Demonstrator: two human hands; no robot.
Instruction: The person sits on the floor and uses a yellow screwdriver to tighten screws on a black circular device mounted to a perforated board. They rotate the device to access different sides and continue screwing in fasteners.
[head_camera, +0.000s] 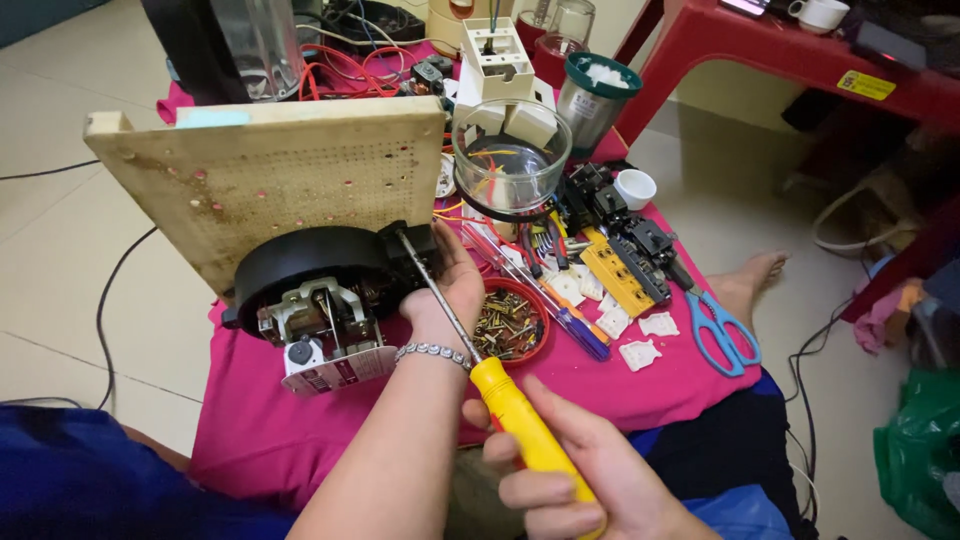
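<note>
The right hand (570, 470) is clamped around the yellow handle of a screwdriver (520, 415), whose shaft slants up past the left wrist to the black round device (310, 275). The left hand (445, 290) is closed on that device's right edge, steadying it against a perforated board (270, 175). Just right of the left hand sits a red bowl of screws (510, 322); farther right lie blue scissors (725, 330) on the pink cloth (260, 420).

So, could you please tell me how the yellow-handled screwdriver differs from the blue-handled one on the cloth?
The yellow-handled screwdriver is gripped in the right hand, while the blue-handled screwdriver lies loose on the pink cloth. The yellow one's tip reaches the black round device steadied by the left hand; the blue one touches no device. The yellow handle looks thicker. Both have slim metal shafts.
</note>
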